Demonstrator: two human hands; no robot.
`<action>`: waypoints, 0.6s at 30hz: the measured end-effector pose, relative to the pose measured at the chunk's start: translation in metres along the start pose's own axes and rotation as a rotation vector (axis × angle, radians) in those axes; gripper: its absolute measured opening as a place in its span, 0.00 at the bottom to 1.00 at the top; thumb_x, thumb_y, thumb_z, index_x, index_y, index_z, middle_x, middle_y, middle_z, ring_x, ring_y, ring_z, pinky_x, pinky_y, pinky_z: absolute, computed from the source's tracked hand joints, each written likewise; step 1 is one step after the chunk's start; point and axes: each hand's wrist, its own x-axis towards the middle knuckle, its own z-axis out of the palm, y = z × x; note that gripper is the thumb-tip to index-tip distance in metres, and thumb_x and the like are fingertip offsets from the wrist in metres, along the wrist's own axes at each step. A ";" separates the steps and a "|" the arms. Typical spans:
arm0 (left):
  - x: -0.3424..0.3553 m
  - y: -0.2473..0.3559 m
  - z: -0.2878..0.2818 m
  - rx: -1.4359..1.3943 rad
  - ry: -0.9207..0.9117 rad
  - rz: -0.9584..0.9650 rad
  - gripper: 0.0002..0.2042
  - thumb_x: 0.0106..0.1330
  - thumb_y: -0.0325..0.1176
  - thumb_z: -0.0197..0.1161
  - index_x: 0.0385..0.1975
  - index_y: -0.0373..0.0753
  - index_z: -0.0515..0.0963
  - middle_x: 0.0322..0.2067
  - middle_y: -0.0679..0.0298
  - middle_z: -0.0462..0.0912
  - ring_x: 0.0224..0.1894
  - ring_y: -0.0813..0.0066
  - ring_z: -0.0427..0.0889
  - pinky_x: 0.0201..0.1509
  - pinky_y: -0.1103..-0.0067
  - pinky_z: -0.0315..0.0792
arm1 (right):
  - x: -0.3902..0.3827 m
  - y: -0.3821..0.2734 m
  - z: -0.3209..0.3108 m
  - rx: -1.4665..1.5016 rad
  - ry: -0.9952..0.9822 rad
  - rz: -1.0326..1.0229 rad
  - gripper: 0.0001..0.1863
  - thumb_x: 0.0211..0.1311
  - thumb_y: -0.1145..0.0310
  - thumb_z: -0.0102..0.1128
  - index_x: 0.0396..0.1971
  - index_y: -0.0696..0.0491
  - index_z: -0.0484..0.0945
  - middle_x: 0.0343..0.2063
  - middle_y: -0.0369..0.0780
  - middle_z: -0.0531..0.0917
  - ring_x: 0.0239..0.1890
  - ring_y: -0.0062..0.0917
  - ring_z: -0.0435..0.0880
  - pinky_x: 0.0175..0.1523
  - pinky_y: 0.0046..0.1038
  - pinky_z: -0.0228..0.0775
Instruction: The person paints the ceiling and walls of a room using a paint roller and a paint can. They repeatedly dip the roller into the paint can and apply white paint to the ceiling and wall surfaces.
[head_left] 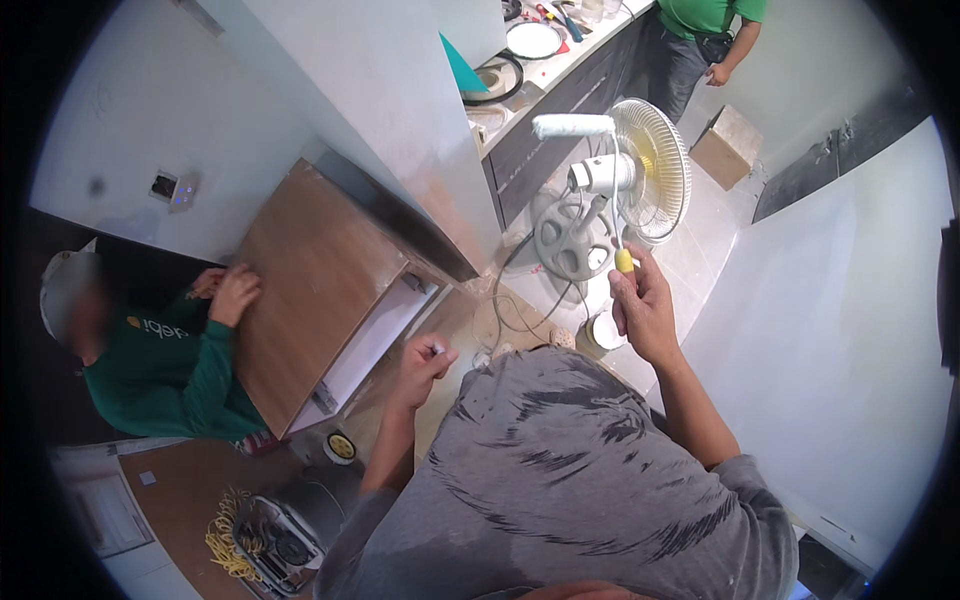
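Note:
A small paint roller (572,126) with a white sleeve, thin wire frame and yellow handle stands raised in front of me. Around its handle the fingers of my right hand (645,308) are wrapped. My left hand (424,372) is closed near the open end of a brown wooden cabinet (315,265); a small pale bit shows at its fingers, too small to name. Just beyond the roller is a white pedestal fan (648,170) with a round grey base (572,238). By my right forearm, a white tub (606,331) sits on the floor.
At the left, a person in a green sweatshirt (165,365) has both hands at the cabinet. Another person in green (712,20) stands at the far right by a cluttered counter (545,85). A cardboard box (728,147), a loose cable (515,318) and a machine with yellow cord (280,535) occupy the floor.

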 end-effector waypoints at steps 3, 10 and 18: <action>0.011 -0.050 -0.020 0.099 -0.035 -0.154 0.10 0.69 0.41 0.67 0.27 0.46 0.79 0.21 0.76 0.73 0.22 0.85 0.67 0.25 0.82 0.59 | -0.006 0.009 0.006 -0.034 -0.029 0.001 0.22 0.76 0.67 0.60 0.65 0.55 0.70 0.22 0.28 0.72 0.18 0.09 0.68 0.22 0.16 0.59; 0.016 -0.199 -0.087 0.326 -0.063 -0.092 0.09 0.70 0.41 0.65 0.38 0.44 0.85 0.22 0.76 0.76 0.21 0.87 0.67 0.23 0.83 0.59 | -0.001 0.052 -0.006 -0.353 0.011 -0.021 0.21 0.75 0.65 0.61 0.62 0.54 0.73 0.20 0.33 0.71 0.22 0.16 0.69 0.30 0.24 0.65; 0.034 -0.202 -0.083 0.448 -0.337 -0.196 0.15 0.73 0.43 0.63 0.44 0.37 0.85 0.34 0.68 0.83 0.34 0.75 0.78 0.38 0.75 0.72 | -0.045 0.155 -0.052 -0.381 0.186 0.616 0.19 0.72 0.63 0.60 0.57 0.56 0.75 0.26 0.37 0.80 0.22 0.20 0.74 0.27 0.26 0.68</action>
